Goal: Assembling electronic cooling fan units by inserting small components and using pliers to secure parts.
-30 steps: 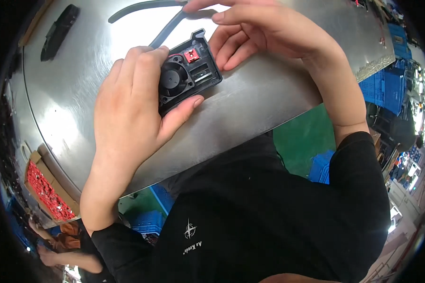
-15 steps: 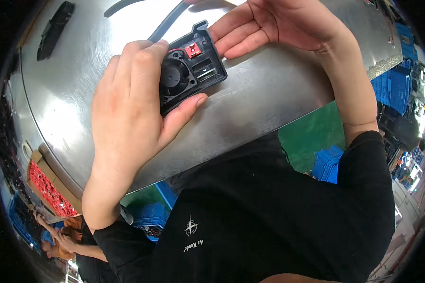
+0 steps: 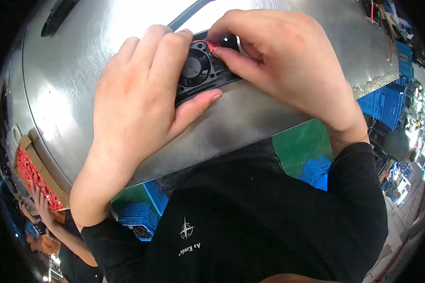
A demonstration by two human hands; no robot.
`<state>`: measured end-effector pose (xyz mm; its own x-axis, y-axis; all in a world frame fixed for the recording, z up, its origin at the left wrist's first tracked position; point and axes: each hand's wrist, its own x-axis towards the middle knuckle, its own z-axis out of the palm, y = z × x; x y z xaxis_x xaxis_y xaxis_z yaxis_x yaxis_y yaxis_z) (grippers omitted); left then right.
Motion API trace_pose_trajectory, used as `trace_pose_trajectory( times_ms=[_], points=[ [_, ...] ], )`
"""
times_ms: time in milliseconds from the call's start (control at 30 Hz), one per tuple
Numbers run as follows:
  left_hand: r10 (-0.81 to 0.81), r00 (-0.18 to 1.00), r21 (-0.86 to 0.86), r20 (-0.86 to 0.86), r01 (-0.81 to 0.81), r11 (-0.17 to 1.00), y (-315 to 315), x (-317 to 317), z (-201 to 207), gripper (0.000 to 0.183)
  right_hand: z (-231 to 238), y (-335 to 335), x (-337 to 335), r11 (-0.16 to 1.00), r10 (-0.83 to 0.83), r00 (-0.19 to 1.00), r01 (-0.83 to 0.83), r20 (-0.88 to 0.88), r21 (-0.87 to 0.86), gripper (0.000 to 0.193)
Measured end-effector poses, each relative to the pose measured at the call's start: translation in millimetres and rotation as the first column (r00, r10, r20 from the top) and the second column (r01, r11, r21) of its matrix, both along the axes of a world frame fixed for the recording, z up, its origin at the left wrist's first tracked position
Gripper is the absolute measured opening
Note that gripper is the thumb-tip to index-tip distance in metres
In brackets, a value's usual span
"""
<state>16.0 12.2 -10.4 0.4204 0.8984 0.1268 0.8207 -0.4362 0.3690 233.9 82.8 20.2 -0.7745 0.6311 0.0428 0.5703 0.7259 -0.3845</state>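
My left hand [image 3: 137, 89] grips a black plastic housing [image 3: 208, 87] by its left end, fingers over the far side and thumb along the near edge. A small black cooling fan [image 3: 193, 68] is seated in the housing. Right beside the fan shows a bit of a red part [image 3: 211, 47], mostly covered by fingertips. My right hand [image 3: 278, 56] is closed in a pinch over the housing's right end, around a small glossy black part [image 3: 229, 41] next to the red one. The fingers hide most of that part, so its kind is unclear.
The metal table [image 3: 241, 118] lies under both hands. A grey strip [image 3: 189, 14] and a black elongated piece [image 3: 56, 16] rest farther back. At left, a co-worker's hand [image 3: 41, 203] reaches to a cardboard box [image 3: 47, 177] of red parts. Blue crates [image 3: 380, 104] stand at right.
My right hand has come from beyond the housing's right end, open, to a pinch over the red part, bringing a small black part. The housing sits slightly farther right in view.
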Motion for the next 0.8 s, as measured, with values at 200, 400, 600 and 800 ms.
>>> trace_pose_trajectory(
  times_ms=[200,400,600,800],
  points=[
    [-0.02,1.0,0.016,0.014,0.02,1.0,-0.6,1.8,1.4,0.066,-6.5,-4.2,3.3,0.989,-0.031,0.999,0.027,0.024,0.144,0.012],
    [0.002,0.999,0.051,0.037,-0.004,0.999,-3.1,1.1,-2.1,0.062,-15.2,0.5,2.1,0.994,0.022,0.999,-0.018,-0.042,0.108,0.013],
    [-0.012,0.999,0.138,0.047,0.005,0.99,-4.8,0.4,-4.4,0.058,-3.1,79.4,2.9,0.965,0.251,0.833,-0.255,-0.493,0.061,0.03],
    [-0.081,0.995,0.152,0.049,0.073,0.986,-14.9,7.3,0.6,0.057,-7.8,89.1,-56.3,0.917,0.399,0.917,-0.399,-0.014,0.029,0.076]
  ],
)
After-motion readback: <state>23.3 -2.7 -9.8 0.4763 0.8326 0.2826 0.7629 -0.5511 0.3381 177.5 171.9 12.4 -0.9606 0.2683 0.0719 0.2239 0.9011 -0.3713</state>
